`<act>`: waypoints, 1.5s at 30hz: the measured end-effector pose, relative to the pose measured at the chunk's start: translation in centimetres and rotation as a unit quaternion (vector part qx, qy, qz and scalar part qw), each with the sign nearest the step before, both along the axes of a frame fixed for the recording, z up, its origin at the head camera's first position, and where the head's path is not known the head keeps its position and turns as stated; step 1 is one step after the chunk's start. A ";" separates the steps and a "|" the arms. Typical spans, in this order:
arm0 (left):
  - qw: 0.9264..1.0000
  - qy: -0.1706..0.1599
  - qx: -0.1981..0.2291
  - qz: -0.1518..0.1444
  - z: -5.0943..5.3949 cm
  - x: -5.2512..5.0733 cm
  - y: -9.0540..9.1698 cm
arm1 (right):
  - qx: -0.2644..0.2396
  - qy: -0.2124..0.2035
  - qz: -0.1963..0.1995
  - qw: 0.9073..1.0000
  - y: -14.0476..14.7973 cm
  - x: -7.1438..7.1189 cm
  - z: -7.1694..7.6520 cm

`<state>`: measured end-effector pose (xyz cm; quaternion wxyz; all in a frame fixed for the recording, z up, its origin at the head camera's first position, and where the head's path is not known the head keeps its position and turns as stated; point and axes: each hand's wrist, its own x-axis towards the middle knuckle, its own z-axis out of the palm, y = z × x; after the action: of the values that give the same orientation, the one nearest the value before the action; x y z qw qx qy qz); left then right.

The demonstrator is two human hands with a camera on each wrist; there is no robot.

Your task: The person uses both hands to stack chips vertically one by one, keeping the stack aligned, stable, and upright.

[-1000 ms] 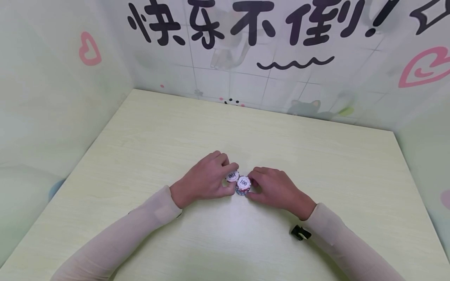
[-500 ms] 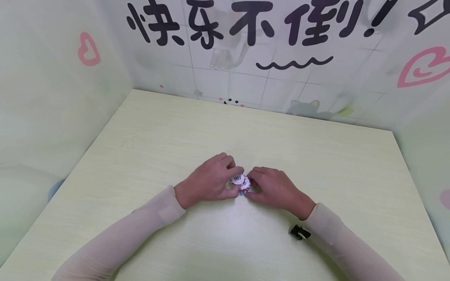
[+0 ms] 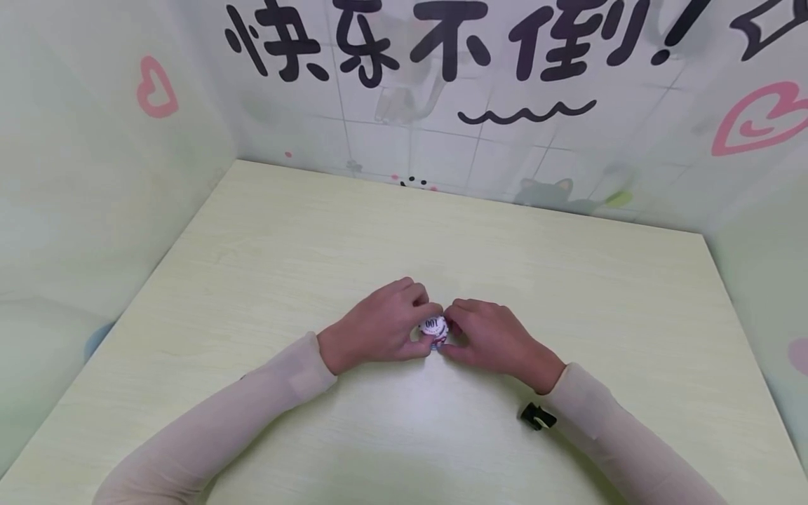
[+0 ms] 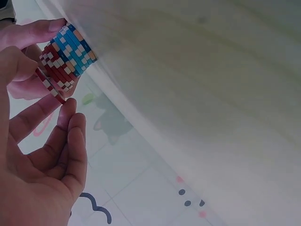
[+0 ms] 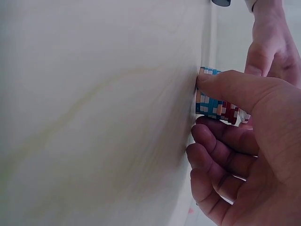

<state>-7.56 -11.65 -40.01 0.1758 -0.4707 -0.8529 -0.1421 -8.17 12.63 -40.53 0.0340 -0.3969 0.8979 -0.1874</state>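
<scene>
A stack of poker chips (image 4: 70, 55) stands on the table, with blue-edged chips at the bottom and red-edged ones above. My left hand (image 3: 381, 327) pinches a single poker chip (image 3: 432, 324), marked 100, by its rim between thumb and index finger. This chip, red and white at its edge in the left wrist view, is slightly tilted right at the stack's top; whether it touches cannot be told. Low on the stack, my right hand (image 3: 495, 338) grips the sides with thumb and fingertips, as the right wrist view shows on the blue chips (image 5: 211, 104).
A small black object (image 3: 538, 416) lies beside the right sleeve. The pale wooden table (image 3: 303, 231) extends around both hands. Printed wall panels (image 3: 404, 151) rise at its back and sides.
My left hand has moved right with its chip, from beside the stack to over its top. The stack and my right hand have stayed in place.
</scene>
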 end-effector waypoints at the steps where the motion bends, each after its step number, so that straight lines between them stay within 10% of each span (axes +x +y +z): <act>1: 1.000 0.002 -0.001 0.000 0.0 0.0 0.0 | 0.000 0.001 0.001 1.000 0.0 0.0 0.0; 45: 0.999 0.000 -0.028 0.040 0.0 0.8 0.1 | 0.014 -0.012 -0.022 1.000 0.8 0.5 0.0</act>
<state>-6.77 -11.52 -39.98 0.1685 -0.4408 -0.8746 -0.1111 -7.67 13.41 -40.49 0.0458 -0.3742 0.9086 -0.1800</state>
